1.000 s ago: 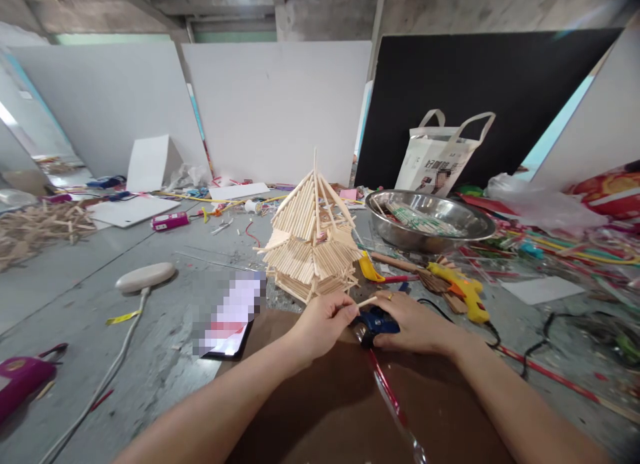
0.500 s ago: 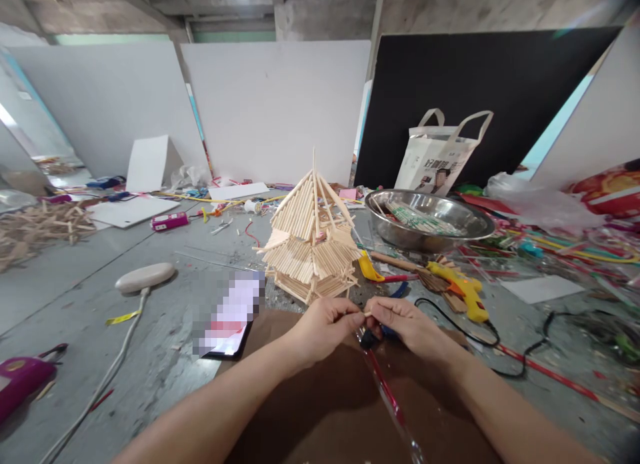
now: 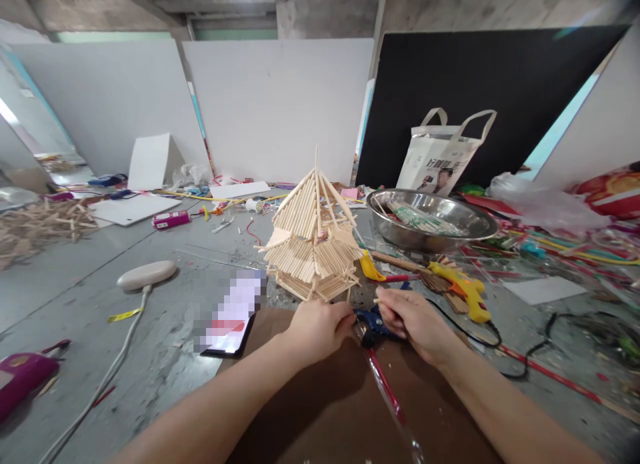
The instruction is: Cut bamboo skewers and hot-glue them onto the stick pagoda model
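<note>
In front of me stands a pagoda-like model [image 3: 315,251] built of thin wooden sticks, its pointed roof partly open on the right side. My left hand [image 3: 323,327] is closed just before the model's base, thumb and fingers pinched together; what they hold, if anything, is hidden. My right hand [image 3: 413,321] is apart from it to the right, pinching a short wooden stick [image 3: 378,300] between thumb and fingers. Between the hands lies a blue tool [image 3: 374,321], partly covered by fingers, over a clear tube with red inside [image 3: 387,387].
A phone [image 3: 233,314] lies left of my left arm, on the edge of a brown sheet [image 3: 310,411]. Right of the model are a yellow glue gun [image 3: 465,291] with a black cord and a steel basin [image 3: 480,232]. A white corded device [image 3: 147,275] lies left.
My hands have parted: the right moved right with the short stick, while the left shifted slightly left. More of the blue tool between them now shows.
</note>
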### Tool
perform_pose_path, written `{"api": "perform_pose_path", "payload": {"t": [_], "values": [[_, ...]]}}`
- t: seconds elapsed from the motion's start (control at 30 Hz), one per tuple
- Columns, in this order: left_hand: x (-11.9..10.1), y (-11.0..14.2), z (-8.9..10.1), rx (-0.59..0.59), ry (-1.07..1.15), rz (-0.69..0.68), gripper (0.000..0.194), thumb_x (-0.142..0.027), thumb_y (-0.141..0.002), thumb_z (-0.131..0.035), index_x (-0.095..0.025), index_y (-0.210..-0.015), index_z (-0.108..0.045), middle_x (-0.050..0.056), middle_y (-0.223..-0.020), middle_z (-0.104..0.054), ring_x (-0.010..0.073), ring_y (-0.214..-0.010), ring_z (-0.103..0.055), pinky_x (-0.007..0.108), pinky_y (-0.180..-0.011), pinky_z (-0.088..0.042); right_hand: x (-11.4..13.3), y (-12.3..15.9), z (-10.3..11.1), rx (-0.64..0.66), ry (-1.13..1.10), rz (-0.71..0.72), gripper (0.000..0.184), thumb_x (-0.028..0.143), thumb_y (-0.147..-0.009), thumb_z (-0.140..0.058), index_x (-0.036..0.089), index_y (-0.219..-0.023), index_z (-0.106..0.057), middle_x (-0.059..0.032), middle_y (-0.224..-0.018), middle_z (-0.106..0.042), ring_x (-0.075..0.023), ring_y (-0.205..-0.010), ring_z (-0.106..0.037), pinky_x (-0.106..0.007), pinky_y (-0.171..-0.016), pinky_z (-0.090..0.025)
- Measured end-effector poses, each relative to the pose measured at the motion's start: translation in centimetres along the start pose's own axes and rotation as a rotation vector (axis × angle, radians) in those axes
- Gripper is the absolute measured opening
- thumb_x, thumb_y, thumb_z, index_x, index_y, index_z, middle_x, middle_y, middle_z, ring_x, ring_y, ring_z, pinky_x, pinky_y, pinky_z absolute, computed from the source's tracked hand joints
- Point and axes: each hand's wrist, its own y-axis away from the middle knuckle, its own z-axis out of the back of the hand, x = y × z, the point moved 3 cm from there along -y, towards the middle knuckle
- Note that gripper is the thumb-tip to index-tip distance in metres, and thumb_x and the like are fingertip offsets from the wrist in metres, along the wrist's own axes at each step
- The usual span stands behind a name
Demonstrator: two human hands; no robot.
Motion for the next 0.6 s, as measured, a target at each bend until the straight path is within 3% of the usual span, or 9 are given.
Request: {"api": "perform_pose_path", "payload": {"t": [0.1,0.2,0.3,0.4,0.6], "values": [[0.11,0.08,-0.46,0.033,-0.082,-0.009,0.029,-0.033,-0.081,-0.035,-0.019,-0.075,-0.060,0.005,-0.062,-0.058,0.0145,-0.058,-0.053,0.024,-0.053,-0.035,0.39,0.16,0.39,-0.027,-0.046,0.029,0.043,0.048,-0.074,-0.047,0.018,-0.046,-0.034,0.0071,-0.041,-0.026,-0.0048,-0.036,-0.025,-0.022,-0.038,-0.017],[0.13,0.12,-0.89,0.050,-0.083,-0.048,0.027,-0.029,-0.081,-0.036,-0.019,-0.075,-0.061,0.005,-0.066,-0.058,0.0146,-0.062,-0.053,0.024,-0.057,-0.038,0.26,0.17,0.23,0.036,-0.119,0.021,0.034,0.045,-0.074,-0.049,0.017,-0.056,-0.044,0.0055,-0.049,-0.036,-0.0053,-0.041,-0.033,-0.021,-0.040,-0.022],[-0.09,0.21,-1.04,0.010,-0.019,-0.085,0.024,-0.021,-0.078,-0.039,-0.020,-0.084,-0.062,0.007,-0.082,-0.059,0.0156,-0.073,-0.054,0.026,-0.065,-0.041,-0.15,0.11,-0.15,0.098,-0.180,-0.019,0.023,0.039,-0.073,-0.053,0.017,-0.069,-0.051,0.0034,-0.060,-0.048,-0.0060,-0.046,-0.042,-0.020,-0.043,-0.028],[-0.47,0.22,-0.85,-0.094,0.163,-0.074,0.027,-0.018,-0.077,-0.040,-0.019,-0.097,-0.060,0.007,-0.095,-0.056,0.0162,-0.084,-0.053,0.027,-0.073,-0.042,-0.54,-0.02,-0.30,0.090,-0.184,-0.014,0.018,0.034,-0.067,-0.061,0.018,-0.075,-0.057,0.0023,-0.066,-0.052,-0.0068,-0.052,-0.045,-0.021,-0.049,-0.034],[-0.30,-0.09,-0.99,-0.204,0.610,0.068,0.025,-0.027,-0.081,-0.043,-0.016,-0.095,-0.060,0.006,-0.084,-0.062,0.0141,-0.075,-0.055,0.027,-0.069,-0.044,-0.42,-0.25,-0.18,-0.025,-0.086,0.183,0.013,0.029,-0.062,-0.067,0.019,-0.070,-0.064,0.0010,-0.084,-0.056,-0.0102,-0.077,-0.050,-0.022,-0.069,-0.038]]}}
